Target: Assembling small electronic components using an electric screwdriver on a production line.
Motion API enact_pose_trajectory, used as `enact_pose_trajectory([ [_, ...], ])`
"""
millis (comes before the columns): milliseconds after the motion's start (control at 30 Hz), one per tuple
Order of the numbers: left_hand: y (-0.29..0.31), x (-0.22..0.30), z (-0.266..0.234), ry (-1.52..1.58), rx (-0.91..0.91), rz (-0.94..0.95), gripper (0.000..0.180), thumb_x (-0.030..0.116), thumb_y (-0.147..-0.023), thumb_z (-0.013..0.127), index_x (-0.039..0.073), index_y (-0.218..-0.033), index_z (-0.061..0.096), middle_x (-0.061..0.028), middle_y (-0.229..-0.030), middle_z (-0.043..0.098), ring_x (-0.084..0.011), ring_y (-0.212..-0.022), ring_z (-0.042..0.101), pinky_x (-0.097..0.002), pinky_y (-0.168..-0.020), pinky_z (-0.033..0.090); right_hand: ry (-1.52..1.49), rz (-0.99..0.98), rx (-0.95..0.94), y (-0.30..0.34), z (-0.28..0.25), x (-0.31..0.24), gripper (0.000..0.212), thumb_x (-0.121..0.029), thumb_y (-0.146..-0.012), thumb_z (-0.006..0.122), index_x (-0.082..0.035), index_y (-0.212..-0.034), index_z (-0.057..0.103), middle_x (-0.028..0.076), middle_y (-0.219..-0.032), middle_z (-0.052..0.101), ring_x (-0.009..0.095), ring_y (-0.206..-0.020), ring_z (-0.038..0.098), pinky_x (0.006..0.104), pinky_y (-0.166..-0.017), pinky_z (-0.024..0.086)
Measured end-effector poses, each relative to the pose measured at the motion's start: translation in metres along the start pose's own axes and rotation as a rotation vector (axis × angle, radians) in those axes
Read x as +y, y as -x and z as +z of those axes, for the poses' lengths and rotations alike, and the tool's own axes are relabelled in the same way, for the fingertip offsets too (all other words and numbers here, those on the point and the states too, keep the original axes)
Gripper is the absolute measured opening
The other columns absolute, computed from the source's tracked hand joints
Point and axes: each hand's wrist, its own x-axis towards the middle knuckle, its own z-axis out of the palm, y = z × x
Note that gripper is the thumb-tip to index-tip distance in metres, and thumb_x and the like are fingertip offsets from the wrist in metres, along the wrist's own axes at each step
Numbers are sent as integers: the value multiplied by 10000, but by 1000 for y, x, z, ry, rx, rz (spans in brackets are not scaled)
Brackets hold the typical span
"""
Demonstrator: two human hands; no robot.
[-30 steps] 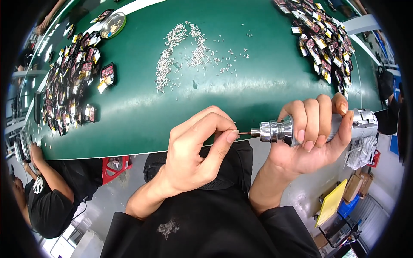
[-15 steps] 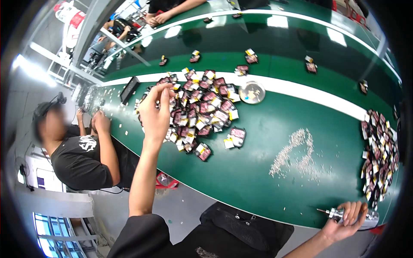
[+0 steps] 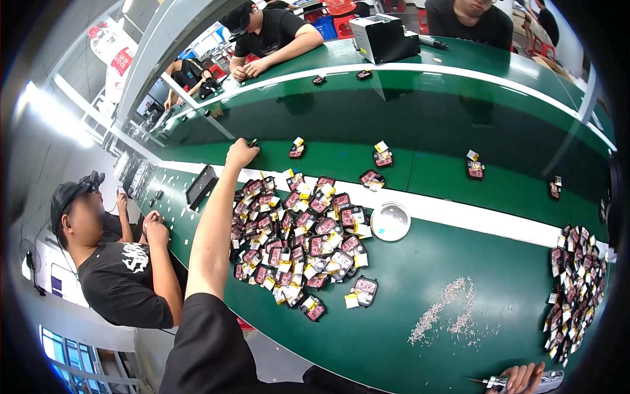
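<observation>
A long green worktop point(image 3: 400, 282) fills most of the view, and beyond a white strip point(image 3: 472, 215) runs a darker green surface point(image 3: 426, 164). At the left edge of the worktop sits a co-worker in black point(image 3: 128, 282). A broad pile of small black cases point(image 3: 295, 243) with reddish faces and white-and-yellow tabs covers the middle left; a narrower pile of similar cases point(image 3: 577, 289) stands at the right edge. The left hand point(image 3: 243, 153) reaches out past the far side of the broad pile, over the far surface. The right hand point(image 3: 523, 377), well apart from it at the lower right, has its fingers closed around a silver screwdriver point(image 3: 551, 381), whose long axis runs roughly sideways with the bit pointing left. A black tray point(image 3: 201, 187) lies left of the left forearm, and a round dish point(image 3: 394, 226) sits against the white strip. Small pale pins point(image 3: 453, 308) are strewn between the two piles. Smallest is a dark piece point(image 3: 253, 142) on the right of the left hand's bent fingers, far nearer to that hand than to the right one; whether the fingers grip it, and how its long axis lies, I cannot tell.
</observation>
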Motion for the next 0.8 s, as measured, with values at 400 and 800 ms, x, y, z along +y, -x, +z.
enact_pose_trajectory([
  [400,150,135,-71,350,36,705,388,53,-765,641,8,-1146,587,-144,-1030,630,-253,-913,612,-320,-782,487,52,-18,-150,-2,-26,-16,100,-90,-962,433,8,-980,422,-3,-578,287,63,-427,287,216,-436,302],
  [800,475,311,-60,646,-415,1632,498,-16,-647,662,-63,-1125,533,-164,-1121,544,-323,-994,557,-378,-828,492,-17,69,-141,17,-31,-22,127,-187,-943,460,-67,-912,487,-28,-494,330,85,-380,327,263,-431,352],
])
